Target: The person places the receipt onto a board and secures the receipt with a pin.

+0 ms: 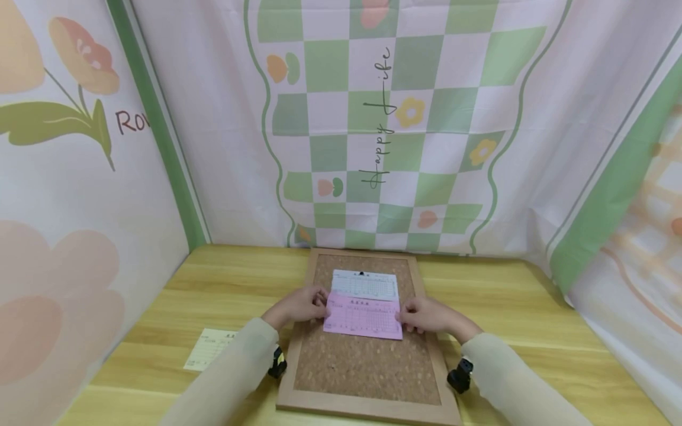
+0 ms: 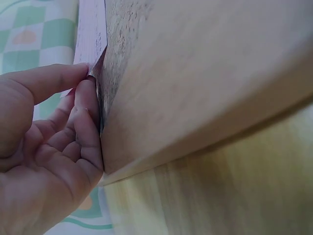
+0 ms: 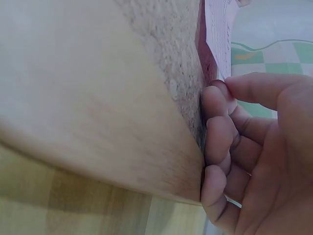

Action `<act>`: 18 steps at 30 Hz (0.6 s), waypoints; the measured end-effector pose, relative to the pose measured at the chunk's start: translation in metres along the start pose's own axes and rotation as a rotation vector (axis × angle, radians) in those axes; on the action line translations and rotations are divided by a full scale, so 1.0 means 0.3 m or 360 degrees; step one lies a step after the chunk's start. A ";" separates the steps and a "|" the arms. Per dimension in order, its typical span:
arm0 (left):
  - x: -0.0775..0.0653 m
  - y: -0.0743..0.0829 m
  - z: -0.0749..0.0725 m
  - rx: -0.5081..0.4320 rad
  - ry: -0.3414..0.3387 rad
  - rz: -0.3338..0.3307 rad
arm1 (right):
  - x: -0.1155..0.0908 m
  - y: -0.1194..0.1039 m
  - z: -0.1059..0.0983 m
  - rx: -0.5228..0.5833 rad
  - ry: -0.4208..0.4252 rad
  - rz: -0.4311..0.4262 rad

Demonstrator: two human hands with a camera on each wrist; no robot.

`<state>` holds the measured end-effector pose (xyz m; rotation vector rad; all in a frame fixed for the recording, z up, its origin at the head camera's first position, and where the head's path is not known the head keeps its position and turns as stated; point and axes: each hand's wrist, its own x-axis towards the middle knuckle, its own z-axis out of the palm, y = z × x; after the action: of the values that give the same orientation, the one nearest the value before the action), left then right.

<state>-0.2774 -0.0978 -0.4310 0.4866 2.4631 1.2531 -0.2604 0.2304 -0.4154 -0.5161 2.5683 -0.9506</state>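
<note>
A pink printed form (image 1: 363, 316) lies over the cork board (image 1: 367, 367), its top edge along the lower part of a white printed form (image 1: 367, 285). A small black pin or clip (image 1: 362, 273) sits at the white form's top edge. My left hand (image 1: 301, 306) pinches the pink form's left edge between thumb and finger; the left wrist view shows that edge lifted a little off the cork. On the opposite side my right hand (image 1: 426, 315) pinches the right edge, also slightly raised in the right wrist view.
A pale yellow printed form (image 1: 206, 348) lies on the wooden table (image 1: 165, 319) left of the board, partly hidden by the left sleeve. The board's wooden frame (image 1: 367, 402) borders the cork. Patterned curtains (image 1: 330, 118) hang behind and at both sides.
</note>
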 end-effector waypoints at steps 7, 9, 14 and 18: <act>0.005 0.007 0.000 0.0056 -0.0009 -0.0020 | 0.005 -0.004 0.007 -0.0010 0.0022 0.0053; 0.008 0.007 0.001 0.0079 -0.0003 -0.0031 | 0.003 -0.010 0.009 -0.0013 0.0029 0.0067; 0.012 0.004 0.006 0.0113 0.0012 -0.0044 | 0.007 -0.016 0.011 -0.0055 0.0037 0.0085; 0.012 0.005 0.010 0.0120 0.0020 -0.0044 | 0.012 -0.016 0.012 -0.0060 0.0032 0.0106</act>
<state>-0.2789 -0.0933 -0.4320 0.4642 2.5262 1.1594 -0.2609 0.2236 -0.4154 -0.4304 2.6083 -0.8907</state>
